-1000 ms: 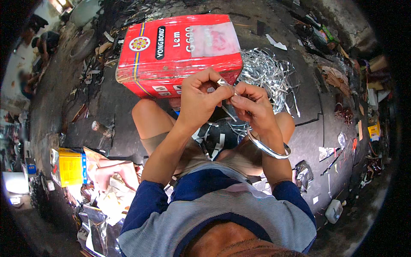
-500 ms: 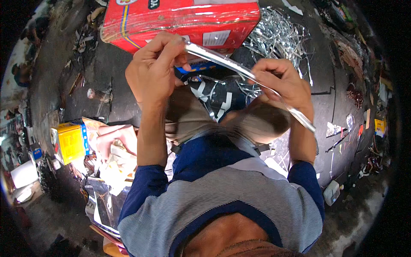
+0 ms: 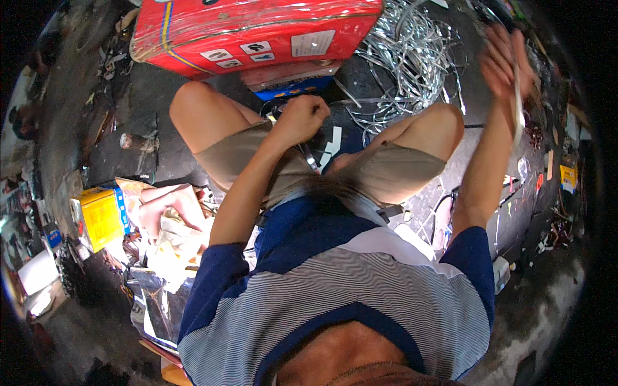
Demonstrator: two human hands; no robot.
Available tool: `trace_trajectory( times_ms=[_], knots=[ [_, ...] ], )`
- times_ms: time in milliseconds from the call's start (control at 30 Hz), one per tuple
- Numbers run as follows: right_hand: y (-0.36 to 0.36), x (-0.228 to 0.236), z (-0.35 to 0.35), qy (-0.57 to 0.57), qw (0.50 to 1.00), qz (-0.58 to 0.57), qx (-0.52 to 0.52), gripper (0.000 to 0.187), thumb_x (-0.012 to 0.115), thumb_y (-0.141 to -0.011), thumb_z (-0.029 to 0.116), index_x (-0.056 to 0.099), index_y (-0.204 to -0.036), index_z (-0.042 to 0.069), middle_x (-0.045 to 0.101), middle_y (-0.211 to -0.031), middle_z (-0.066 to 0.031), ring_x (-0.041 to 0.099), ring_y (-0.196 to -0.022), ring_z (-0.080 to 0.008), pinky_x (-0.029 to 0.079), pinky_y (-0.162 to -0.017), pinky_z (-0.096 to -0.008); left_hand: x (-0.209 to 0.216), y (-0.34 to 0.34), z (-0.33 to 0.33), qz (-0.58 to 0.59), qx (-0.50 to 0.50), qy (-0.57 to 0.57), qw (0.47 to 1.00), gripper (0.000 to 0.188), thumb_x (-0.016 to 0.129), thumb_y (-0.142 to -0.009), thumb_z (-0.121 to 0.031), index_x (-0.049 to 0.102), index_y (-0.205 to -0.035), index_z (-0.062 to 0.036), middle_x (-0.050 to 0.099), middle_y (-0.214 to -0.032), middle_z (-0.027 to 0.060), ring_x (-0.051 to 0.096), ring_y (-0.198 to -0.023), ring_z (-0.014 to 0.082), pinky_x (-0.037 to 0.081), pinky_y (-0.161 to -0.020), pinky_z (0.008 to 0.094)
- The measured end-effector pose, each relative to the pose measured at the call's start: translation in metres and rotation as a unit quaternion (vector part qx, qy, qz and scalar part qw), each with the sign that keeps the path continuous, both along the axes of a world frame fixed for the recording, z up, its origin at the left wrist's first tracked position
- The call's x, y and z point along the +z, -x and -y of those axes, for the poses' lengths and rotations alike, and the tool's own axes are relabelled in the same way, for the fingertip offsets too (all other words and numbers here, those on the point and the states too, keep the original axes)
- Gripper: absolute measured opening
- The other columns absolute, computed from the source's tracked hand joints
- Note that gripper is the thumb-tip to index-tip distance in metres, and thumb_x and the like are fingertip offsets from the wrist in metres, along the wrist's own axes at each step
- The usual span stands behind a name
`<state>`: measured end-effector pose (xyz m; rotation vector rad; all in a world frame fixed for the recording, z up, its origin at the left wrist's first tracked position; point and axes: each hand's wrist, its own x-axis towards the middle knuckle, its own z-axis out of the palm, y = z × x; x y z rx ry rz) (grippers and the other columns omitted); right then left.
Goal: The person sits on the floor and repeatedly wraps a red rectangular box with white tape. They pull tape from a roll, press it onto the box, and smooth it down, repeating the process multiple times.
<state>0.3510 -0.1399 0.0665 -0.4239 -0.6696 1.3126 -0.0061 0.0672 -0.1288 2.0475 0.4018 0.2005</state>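
My left hand is closed above my lap, in front of the blue-sided box. Its fingers curl inward, and whatever they may hold is hidden. Out at the far right, my right hand is raised and smeared by motion. A thin silver strip runs from between its thumb and fingers and hangs down along the forearm. To the left of that hand, a tangled heap of shiny silver strips lies on the dark floor. White pieces of tape or paper show between my legs.
A large red box stands ahead, with a blue-sided box below its near edge. To the left are a yellow box, crumpled pink sheets and a clear bottle. A small yellow pack lies far right among scraps.
Both hands held the silver strip stretched between them. The left hand has let go and dropped toward my lap. The right hand has swung outward to the far right with the strip.
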Motion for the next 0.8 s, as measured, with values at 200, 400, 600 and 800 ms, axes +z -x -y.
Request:
trace_trajectory(
  times_ms=[200, 400, 600, 800],
  knots=[
    [0.022, -0.206, -0.074, 0.313, 0.846, -0.361, -0.235, 0.014, 0.055, -0.093, 0.012, 0.064, -0.089, 0.002, 0.06, -0.075, -0.0058, 0.051, -0.053, -0.0162, 0.046, -0.047, -0.027, -0.133, -0.054, -0.003, -0.411, -0.067, -0.048, 0.908, 0.041, 0.065, -0.079, -0.015, 0.067, -0.115, 0.0054, 0.061, -0.126, 0.0292, 0.059, -0.12, 0.043, 0.048, -0.1, 0.0481],
    [0.211, -0.205, -0.062, 0.377, 0.9, -0.215, -0.038, 0.019, 0.056, -0.1, 0.021, 0.063, -0.101, 0.003, 0.059, -0.076, 0.0009, 0.054, -0.06, -0.0096, 0.044, -0.049, -0.0225, -0.212, -0.01, -0.032, -0.398, 0.231, -0.194, 0.866, 0.062, 0.071, -0.081, -0.027, 0.054, -0.132, 0.0024, 0.047, -0.14, 0.0279, 0.042, -0.134, 0.049, 0.038, -0.11, 0.0482],
    [0.248, -0.182, -0.015, 0.431, 0.88, -0.187, -0.071, 0.016, 0.058, -0.099, 0.022, 0.062, -0.1, 0.006, 0.052, -0.072, 0.0033, 0.047, -0.059, -0.0078, 0.036, -0.049, -0.0216, -0.186, -0.009, -0.054, -0.431, 0.431, 0.069, 0.79, 0.071, 0.076, -0.078, -0.033, 0.049, -0.136, -0.0012, 0.049, -0.137, 0.0243, 0.052, -0.128, 0.0422, 0.045, -0.105, 0.046],
    [0.244, -0.167, 0.007, 0.44, 0.881, -0.088, -0.15, 0.015, 0.06, -0.098, 0.021, 0.061, -0.1, 0.006, 0.054, -0.074, 0.002, 0.046, -0.059, -0.0078, 0.036, -0.05, -0.0222, -0.198, -0.021, -0.012, -0.454, 0.104, 0.034, 0.884, 0.04, 0.075, -0.075, -0.022, 0.07, -0.11, -0.0027, 0.069, -0.112, 0.0182, 0.068, -0.106, 0.0311, 0.054, -0.09, 0.0398]
  ],
)
